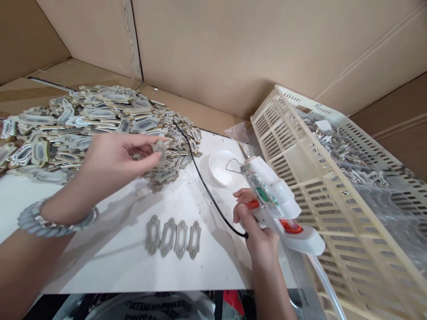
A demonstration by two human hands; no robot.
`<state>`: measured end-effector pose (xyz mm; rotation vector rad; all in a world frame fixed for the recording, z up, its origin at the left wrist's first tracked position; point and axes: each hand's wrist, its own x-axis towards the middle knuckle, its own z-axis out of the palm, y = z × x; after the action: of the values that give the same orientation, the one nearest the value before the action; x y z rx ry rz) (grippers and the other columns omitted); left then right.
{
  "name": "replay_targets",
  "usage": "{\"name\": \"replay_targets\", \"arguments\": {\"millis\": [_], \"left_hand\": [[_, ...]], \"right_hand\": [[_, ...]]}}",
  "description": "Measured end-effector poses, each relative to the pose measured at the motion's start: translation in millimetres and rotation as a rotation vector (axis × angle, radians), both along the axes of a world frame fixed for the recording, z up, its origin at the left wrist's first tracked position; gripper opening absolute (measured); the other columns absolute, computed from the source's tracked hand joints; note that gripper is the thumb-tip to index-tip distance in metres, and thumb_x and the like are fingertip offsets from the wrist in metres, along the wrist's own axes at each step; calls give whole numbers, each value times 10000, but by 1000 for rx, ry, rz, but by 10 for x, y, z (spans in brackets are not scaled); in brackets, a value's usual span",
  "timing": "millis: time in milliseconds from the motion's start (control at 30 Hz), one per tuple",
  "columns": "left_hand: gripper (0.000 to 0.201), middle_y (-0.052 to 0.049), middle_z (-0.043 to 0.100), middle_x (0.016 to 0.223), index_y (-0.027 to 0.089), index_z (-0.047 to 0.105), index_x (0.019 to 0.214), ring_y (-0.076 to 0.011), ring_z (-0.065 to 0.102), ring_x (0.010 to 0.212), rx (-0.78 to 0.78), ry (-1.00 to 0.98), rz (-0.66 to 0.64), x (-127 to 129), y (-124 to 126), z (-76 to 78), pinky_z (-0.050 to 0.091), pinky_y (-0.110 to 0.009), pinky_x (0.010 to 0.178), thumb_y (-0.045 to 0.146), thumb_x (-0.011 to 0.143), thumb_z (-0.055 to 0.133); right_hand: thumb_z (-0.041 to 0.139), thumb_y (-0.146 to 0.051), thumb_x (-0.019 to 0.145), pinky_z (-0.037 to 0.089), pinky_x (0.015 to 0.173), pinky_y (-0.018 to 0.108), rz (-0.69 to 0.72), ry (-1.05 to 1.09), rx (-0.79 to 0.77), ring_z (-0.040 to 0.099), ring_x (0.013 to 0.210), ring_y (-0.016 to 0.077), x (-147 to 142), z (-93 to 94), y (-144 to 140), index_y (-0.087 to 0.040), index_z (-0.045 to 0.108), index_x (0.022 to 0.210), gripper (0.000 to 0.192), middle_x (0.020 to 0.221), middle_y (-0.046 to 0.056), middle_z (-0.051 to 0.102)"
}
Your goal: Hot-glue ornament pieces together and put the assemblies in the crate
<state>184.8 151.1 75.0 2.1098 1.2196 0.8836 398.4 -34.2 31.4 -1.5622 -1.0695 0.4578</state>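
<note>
Nearest the viewer, four flat grey cut-out pieces (173, 238) are laid side by side in a row on the white table (110, 262), each one touching or nearly touching its neighbour. To the right of them, a white glue gun (278, 204) is gripped by the right hand (255, 226), the fingers being wrapped round its handle and one finger set near the orange trigger; the nozzle is pointed up and away toward a white dish (224, 168). A black cord (207, 186) is run from the heel of that hand across the table and over the heap behind. A clear glue stick (325, 280) is seen leaving the back of the gun.

Farther off on the left, a single grey piece (160, 151) is pinched between thumb and fingertips of the left hand (113, 162), held just above the near edge of a big heap of similar pieces (83, 124). A beaded bracelet (50, 222) is worn on that wrist.

At the right, a cream plastic crate (333, 178) is stood tilted, with more pieces visible inside. Cardboard walls (233, 53) are set behind everything.
</note>
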Motion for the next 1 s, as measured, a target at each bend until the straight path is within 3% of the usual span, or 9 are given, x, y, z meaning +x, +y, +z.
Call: {"name": "replay_targets", "arguments": {"millis": [100, 233, 367, 533, 700, 833, 900, 933, 1000], "left_hand": [[298, 37, 734, 725, 196, 773, 1043, -135, 619, 714, 171, 229, 70, -39, 188, 103, 390, -191, 697, 319, 809, 635], [357, 32, 698, 707, 193, 719, 1175, -150, 605, 735, 280, 457, 25, -34, 438, 226, 415, -213, 805, 301, 845, 632], [425, 51, 652, 724, 171, 682, 1222, -129, 634, 847, 291, 444, 24, -21, 619, 362, 420, -248, 948, 376, 864, 579], [664, 33, 634, 843, 79, 645, 1233, -145, 636, 1036, 273, 458, 112, -59, 870, 535, 379, -354, 1046, 560, 867, 371], [423, 3, 668, 740, 142, 753, 1045, -177, 645, 853, 264, 536, 173, -131, 1133, 580, 467, -403, 1012, 429, 819, 539], [476, -15, 668, 807, 156, 669, 1241, -183, 624, 849, 367, 470, 253, -186, 1124, 560, 472, -464, 1017, 402, 881, 478], [480, -6, 662, 793, 145, 680, 1212, -155, 612, 788, 445, 393, 248, -218, 1039, 534, 500, -422, 969, 438, 895, 470], [487, 7, 654, 743, 136, 703, 1151, -130, 591, 710, 477, 348, 205, -234, 979, 511, 526, -370, 902, 485, 894, 482], [514, 37, 640, 641, 135, 728, 1017, -82, 518, 550, 462, 290, -28, -260, 817, 438, 526, -247, 698, 582, 880, 515]], "right_hand": [[636, -396, 900, 477, 596, 296, -41, 62, 17, 567, 610, 137, 23, -38, 2, -220, 625, 854, 182, 829, 12, 641], [663, -381, 874, 436, 548, 269, -45, 135, -3, 518, 552, 114, 12, -51, 26, -216, 653, 908, 168, 740, -20, 619], [668, -356, 846, 422, 522, 259, -35, 164, -4, 479, 518, 108, -3, -21, 52, -211, 661, 917, 161, 655, -41, 582], [667, -379, 828, 419, 515, 261, -64, 150, -26, 509, 522, 118, -31, 40, 71, -207, 650, 885, 182, 633, -35, 600], [682, -402, 788, 440, 515, 270, -82, 156, -46, 525, 521, 132, -55, 69, 96, -213, 642, 818, 195, 589, -36, 578], [677, -421, 784, 443, 504, 274, -78, 146, -46, 519, 511, 133, -41, 51, 116, -213, 641, 790, 211, 593, -24, 588], [679, -426, 781, 439, 501, 272, -96, 147, -48, 517, 505, 134, -38, 54, 120, -213, 651, 826, 220, 569, -33, 572], [679, -427, 777, 433, 496, 270, -104, 149, -49, 511, 499, 134, -38, 60, 121, -212, 654, 843, 226, 559, -38, 564], [677, -428, 772, 418, 485, 267, -107, 153, -52, 499, 486, 131, -43, 75, 123, -211, 656, 861, 235, 549, -43, 554]]}}
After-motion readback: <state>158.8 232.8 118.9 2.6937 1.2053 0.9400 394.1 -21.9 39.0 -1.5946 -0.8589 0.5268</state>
